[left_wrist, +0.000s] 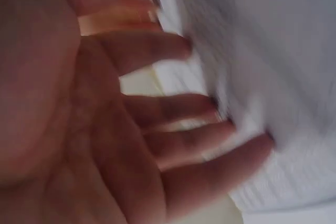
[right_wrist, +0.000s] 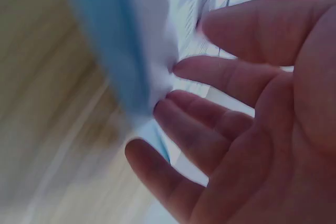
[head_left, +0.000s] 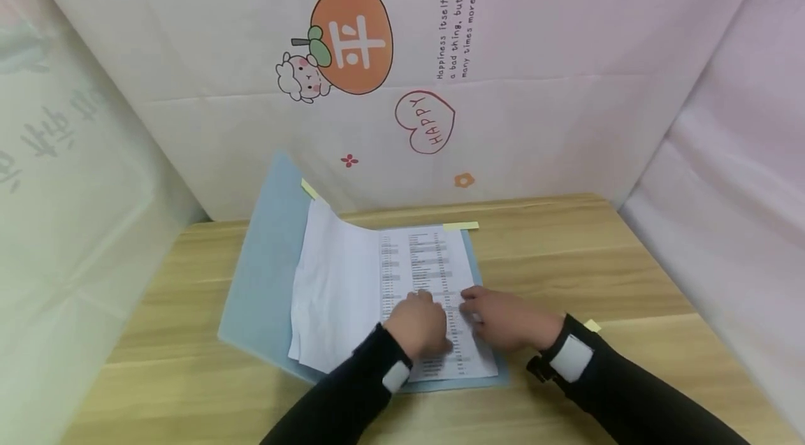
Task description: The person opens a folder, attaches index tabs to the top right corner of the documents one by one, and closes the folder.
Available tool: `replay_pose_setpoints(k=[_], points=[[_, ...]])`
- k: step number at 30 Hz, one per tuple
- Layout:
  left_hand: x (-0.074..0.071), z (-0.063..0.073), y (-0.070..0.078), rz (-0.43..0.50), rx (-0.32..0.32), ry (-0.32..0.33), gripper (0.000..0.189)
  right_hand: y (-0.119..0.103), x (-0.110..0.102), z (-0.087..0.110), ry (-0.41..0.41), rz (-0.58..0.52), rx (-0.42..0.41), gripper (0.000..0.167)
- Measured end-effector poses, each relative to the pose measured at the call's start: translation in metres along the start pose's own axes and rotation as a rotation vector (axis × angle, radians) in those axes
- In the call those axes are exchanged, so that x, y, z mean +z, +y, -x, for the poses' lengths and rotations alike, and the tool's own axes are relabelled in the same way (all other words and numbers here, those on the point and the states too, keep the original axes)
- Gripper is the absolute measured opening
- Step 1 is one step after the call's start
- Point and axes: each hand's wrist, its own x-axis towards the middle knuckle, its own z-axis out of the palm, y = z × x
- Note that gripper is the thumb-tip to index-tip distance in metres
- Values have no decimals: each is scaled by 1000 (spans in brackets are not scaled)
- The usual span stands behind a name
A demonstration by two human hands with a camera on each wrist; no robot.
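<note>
A light blue folder (head_left: pixel 258 270) lies spread on the wooden table, its left cover raised. Inside are white sheets (head_left: pixel 339 277) turned to the left and a page printed with columns of text (head_left: pixel 424 256) on the right. My left hand (head_left: pixel 420 325) is over the middle of the printed page; in the left wrist view its loosely bent fingers (left_wrist: pixel 178 108) meet the paper, which is blurred. My right hand (head_left: pixel 509 319) is at the page's right edge. In the right wrist view, its fingertips (right_wrist: pixel 181 69) touch or nearly touch the sheet's edge, the thumb apart from them.
Pale yellow strips stick out at the folder's left cover (head_left: pixel 309 189) and at its top right corner (head_left: pixel 461 225). Another yellow piece (head_left: pixel 592 325) shows beside the right wrist. White printed cloth (head_left: pixel 534 130) hangs behind the wooden table (head_left: pixel 566 249) and on both sides.
</note>
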Motion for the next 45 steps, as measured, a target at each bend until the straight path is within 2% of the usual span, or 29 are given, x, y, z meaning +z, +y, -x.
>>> replay_pose_setpoints(k=[2,5,9,13,17,25,34,42,45], points=[[8,12,9,17,-34,6,73,6,1,3,24,15,17,32],[21,22,19,-3,-73,41,93,13,3,5,62,37,17,31],[31,26,26,-123,-79,114,102,17,3,5,92,-3,3,32],[33,25,27,-208,-63,175,104,20,0,6,89,-88,62,35],[34,26,25,-214,-47,193,103,23,-1,6,69,-145,110,42],[34,28,23,-219,-29,204,101,23,1,8,69,-140,81,43],[34,27,18,-178,-12,234,93,25,-1,9,68,-108,50,45],[35,26,13,-183,34,241,59,28,-1,8,70,-117,27,43],[35,26,10,-176,54,245,51,28,-1,10,61,-125,36,44]])
